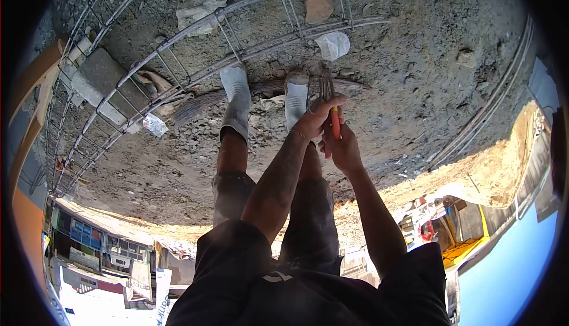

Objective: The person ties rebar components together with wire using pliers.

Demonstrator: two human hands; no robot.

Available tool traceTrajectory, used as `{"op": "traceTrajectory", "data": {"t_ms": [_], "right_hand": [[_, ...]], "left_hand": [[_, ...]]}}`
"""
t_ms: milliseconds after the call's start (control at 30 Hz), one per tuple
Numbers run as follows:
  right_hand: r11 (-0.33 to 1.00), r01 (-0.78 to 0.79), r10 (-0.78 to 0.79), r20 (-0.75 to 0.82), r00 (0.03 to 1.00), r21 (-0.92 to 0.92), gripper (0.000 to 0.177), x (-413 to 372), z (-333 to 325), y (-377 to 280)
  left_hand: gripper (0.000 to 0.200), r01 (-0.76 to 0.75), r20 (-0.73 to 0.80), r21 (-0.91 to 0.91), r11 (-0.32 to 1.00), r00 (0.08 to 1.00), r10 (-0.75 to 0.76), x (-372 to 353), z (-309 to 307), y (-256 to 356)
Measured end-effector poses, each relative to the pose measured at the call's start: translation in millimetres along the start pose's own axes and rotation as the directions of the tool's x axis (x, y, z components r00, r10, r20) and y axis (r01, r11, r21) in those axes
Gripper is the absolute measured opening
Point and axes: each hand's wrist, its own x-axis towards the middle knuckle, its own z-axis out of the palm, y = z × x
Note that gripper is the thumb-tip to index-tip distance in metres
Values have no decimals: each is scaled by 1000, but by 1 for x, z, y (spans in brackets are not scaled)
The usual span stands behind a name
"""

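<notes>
My left hand (pixel 319 117) is closed around a small bunch of thin grey wires (pixel 326 86), whose ends point up past my fingers. Right beside it, my right hand (pixel 342 147) grips a hand tool by its orange-red handle (pixel 336 123). The two hands meet in front of my right shin, and the tool's working end is hidden among the fingers and wires. A long bundle of dark thin wire (pixel 207 102) lies on the ground by my boots (pixel 237 92). A crumpled clear plastic piece (pixel 333 45) rests just beyond the wires.
A curved rebar cage (pixel 169 47) arches across the ground ahead and to the left. Near it are a concrete block (pixel 109 80), a pale rock (pixel 204 6), a brick piece (pixel 319 8) and a plastic wrapper (pixel 155 125). Long rods (pixel 474 124) lie at the right.
</notes>
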Motion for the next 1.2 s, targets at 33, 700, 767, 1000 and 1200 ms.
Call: {"op": "traceTrajectory", "data": {"t_ms": [33, 700, 767, 1000, 1200], "right_hand": [[989, -61, 58, 28, 998, 136, 24, -4, 2, 2], [945, 232, -267, -136, 954, -229, 30, 14, -14, -3], [966, 155, -210, -277, 938, -209, 30, 41, -28, 8], [859, 193, -494, -670, 555, -474, 44, 129, -27, -19], [808, 256, -275, -44, 960, 531, 34, 71, -15, -96]], "left_hand": [[40, -45, 29, 35, 998, 999, 44, -15, -2, 2], [20, -151, -180, 719, 678, 902, 392, -49, 1, 117], [21, -182, -124, 634, 751, 936, 331, -52, 7, 124], [49, -80, 18, 338, 938, 997, 79, -55, 30, 123], [22, -109, -4, 453, 885, 992, 124, -38, 46, 108]]}}
